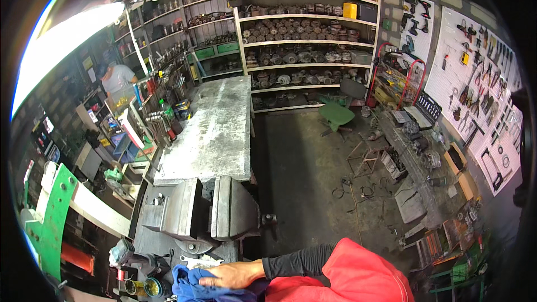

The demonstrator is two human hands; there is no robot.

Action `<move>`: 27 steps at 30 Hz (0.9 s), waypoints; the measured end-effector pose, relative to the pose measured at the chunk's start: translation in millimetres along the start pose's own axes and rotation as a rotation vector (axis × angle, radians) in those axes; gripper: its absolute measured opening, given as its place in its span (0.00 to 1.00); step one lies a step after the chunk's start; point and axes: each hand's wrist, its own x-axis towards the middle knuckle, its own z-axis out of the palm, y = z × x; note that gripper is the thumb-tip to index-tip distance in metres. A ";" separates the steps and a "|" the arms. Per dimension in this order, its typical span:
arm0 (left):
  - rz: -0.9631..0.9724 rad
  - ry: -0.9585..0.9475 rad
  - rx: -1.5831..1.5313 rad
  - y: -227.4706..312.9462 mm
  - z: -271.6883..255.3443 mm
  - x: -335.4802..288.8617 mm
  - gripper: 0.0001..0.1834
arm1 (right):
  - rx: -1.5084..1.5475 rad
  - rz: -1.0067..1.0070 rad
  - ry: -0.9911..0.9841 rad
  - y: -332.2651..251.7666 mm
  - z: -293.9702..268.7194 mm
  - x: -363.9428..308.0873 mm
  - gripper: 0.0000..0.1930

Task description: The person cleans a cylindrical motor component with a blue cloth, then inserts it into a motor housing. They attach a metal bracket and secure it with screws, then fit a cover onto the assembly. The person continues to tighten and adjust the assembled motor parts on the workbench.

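Bottom centre of the frame, I've got the right hand draped over a blue cloth, seemingly to hold it bunched, though whether its grip clamps I can't tell.

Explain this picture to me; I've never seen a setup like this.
No robot here: a person works with bare hands. This single view comes from a wide fisheye camera on their head, looking down, so straight edges bend near the rim.

The arm at the bottom, in red and black sleeves, is theirs. Its right hand lies on a blue cloth; whether it grips or just presses is hard to tell. The left hand doesn't show.

On the bench sit a big vise, a power tool and two small containers. Beyond is a pale table, then shelves of metal parts. Tools hang on the right wall; another person is at left.
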 end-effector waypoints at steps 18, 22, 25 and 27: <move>0.014 -0.088 0.243 127.7 -29.4 -11.2 0.24 | 0.251 0.066 0.213 -30.6 -17.9 -3.9 0.22; 0.115 0.101 0.094 105.3 -32.0 -9.3 0.22 | -0.160 -0.052 0.241 -74.5 -26.7 -2.2 0.17; 0.097 0.162 0.234 103.3 -46.7 -12.5 0.24 | -0.004 -0.182 0.266 -80.8 -22.6 -19.1 0.20; 0.124 0.258 0.271 103.5 -58.2 -12.1 0.27 | 0.845 0.181 0.302 -72.4 -15.6 -28.5 0.24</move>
